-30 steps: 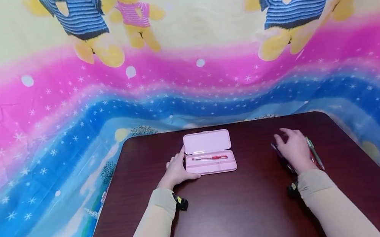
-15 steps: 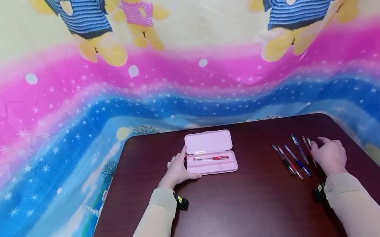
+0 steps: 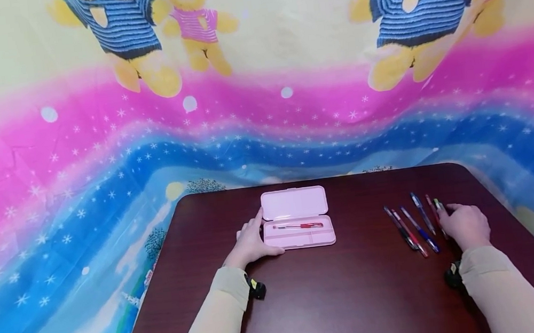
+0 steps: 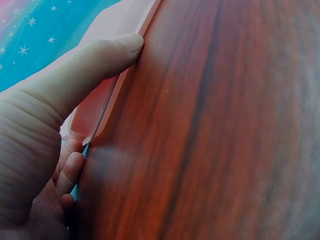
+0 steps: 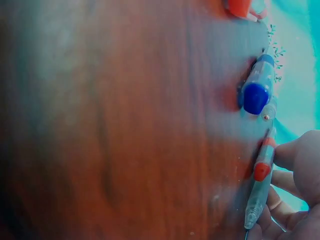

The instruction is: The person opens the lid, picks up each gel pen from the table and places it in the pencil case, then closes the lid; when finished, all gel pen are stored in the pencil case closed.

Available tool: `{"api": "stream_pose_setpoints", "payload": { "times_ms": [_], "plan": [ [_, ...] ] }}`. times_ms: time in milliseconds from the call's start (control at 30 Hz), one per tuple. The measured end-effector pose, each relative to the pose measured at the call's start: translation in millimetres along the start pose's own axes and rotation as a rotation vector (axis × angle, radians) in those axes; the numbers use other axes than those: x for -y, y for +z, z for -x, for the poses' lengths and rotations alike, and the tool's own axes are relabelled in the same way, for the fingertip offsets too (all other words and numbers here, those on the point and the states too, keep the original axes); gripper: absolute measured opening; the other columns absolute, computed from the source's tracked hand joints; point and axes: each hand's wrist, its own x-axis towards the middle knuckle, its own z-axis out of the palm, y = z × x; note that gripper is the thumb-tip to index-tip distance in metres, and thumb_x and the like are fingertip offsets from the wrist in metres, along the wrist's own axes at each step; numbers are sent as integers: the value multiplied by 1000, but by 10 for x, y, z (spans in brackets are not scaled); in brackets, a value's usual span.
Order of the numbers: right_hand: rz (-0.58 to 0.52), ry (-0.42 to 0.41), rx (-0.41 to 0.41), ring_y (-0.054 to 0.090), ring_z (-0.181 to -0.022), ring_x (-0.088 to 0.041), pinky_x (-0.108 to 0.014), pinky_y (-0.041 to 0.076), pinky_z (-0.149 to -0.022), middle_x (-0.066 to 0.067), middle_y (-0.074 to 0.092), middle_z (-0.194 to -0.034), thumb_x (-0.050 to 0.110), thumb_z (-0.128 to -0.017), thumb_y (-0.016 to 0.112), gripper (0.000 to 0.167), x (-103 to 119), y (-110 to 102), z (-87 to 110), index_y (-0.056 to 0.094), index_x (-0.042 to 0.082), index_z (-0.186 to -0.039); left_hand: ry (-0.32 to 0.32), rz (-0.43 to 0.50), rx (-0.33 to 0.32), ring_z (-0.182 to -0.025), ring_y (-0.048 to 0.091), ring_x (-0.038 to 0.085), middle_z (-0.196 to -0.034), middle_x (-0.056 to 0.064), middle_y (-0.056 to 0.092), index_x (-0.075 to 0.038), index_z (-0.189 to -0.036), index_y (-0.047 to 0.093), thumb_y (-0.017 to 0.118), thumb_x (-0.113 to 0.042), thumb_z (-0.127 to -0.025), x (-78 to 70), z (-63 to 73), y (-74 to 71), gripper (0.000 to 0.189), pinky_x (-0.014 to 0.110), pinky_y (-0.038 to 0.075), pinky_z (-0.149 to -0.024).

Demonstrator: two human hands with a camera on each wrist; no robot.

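A pink pencil case (image 3: 298,243) lies with its lid (image 3: 294,202) folded back. One red pen (image 3: 310,225) is in its rear compartment. My left hand (image 3: 249,243) holds the case's left end, its thumb (image 4: 95,67) along the front edge and its fingers around the side. At the right of the table, my right hand (image 3: 465,224) has its fingers on a green pen (image 5: 256,202) at the outer side of a loose group of pens. A slimmer red pen (image 5: 263,162) lies close beside it, overlapping it in the right wrist view. The hand covers part of the green pen.
Left of the right hand are a black pen (image 3: 402,233), another red pen (image 3: 412,234), a dark blue pen (image 3: 420,229) and a lighter blue pen (image 3: 422,211). The dark brown table (image 3: 337,294) ends at a printed cloth (image 3: 264,134) behind.
My right hand has moved right, off the middle of the pens, to the green pen, uncovering the others. Over the last half second it has barely moved. The left hand stays on the case.
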Motion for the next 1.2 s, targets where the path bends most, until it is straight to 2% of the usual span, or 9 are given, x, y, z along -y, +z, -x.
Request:
{"api": "stream_pose_setpoints", "payload": {
  "times_ms": [133, 367, 667, 800, 900, 967, 1133, 1200],
  "plan": [
    [-3, 11, 23, 58, -108, -56, -57, 53, -76, -42, 63, -135, 31, -109, 56, 60, -24, -5, -3, 56, -14, -149, 6, -3, 4, -146, 50, 36, -162, 8, 57, -20, -180, 13, 101, -65, -65, 3, 0, 7, 151, 59, 37, -120],
    [11, 17, 23, 56, -117, -62, -65, 52, -87, -45, 55, -146, 28, -110, 53, 57, -45, 0, -21, 56, -11, -151, 14, 3, 0, -144, 51, 35, -160, 8, 58, -19, -179, 14, 101, -65, -65, 6, 0, 12, 151, 59, 37, -119],
    [-1, 31, 12, 53, -124, -66, -70, 50, -95, -46, 51, -150, 29, -110, 55, 57, -35, 19, -36, 56, -9, -152, 12, 4, 1, -144, 51, 36, -160, 8, 57, -20, -179, 14, 101, -66, -65, 6, 2, 11, 151, 60, 37, -120],
    [-15, 26, -14, 53, -125, -66, -70, 51, -91, -45, 52, -150, 29, -111, 55, 56, 27, 10, -10, 56, -7, -153, 5, 9, 5, -147, 50, 36, -161, 8, 57, -21, -180, 13, 101, -65, -65, 4, 6, 10, 151, 62, 35, -123],
    [-24, 4, -56, 54, -124, -65, -69, 51, -87, -44, 53, -150, 28, -112, 54, 54, 192, -4, 25, 56, -5, -154, 2, 8, 4, -148, 50, 37, -163, 9, 56, -21, -180, 13, 101, -65, -65, 2, 6, 7, 151, 61, 35, -123],
    [-35, -43, -93, 57, -120, -62, -68, 51, -87, -43, 57, -145, 28, -112, 56, 52, 370, -9, 41, 59, -4, -153, 2, 7, -1, -147, 50, 37, -163, 10, 55, -20, -179, 13, 101, -65, -65, -1, 5, 3, 151, 61, 36, -122],
    [-40, -259, -175, 61, -112, -57, -68, 50, -90, -40, 63, -130, 24, -110, 60, 45, 934, 22, 107, 67, -2, -146, 1, 2, -7, -146, 50, 37, -163, 10, 56, -19, -179, 14, 101, -64, -65, -10, 2, -10, 151, 60, 36, -120],
    [-41, -350, -183, 63, -110, -55, -67, 50, -90, -37, 64, -126, 23, -109, 63, 43, 1176, 56, 147, 68, 0, -146, 1, 4, -7, -145, 51, 37, -163, 11, 56, -19, -179, 15, 102, -64, -65, -12, 0, -13, 151, 60, 36, -120]
  ]
}}
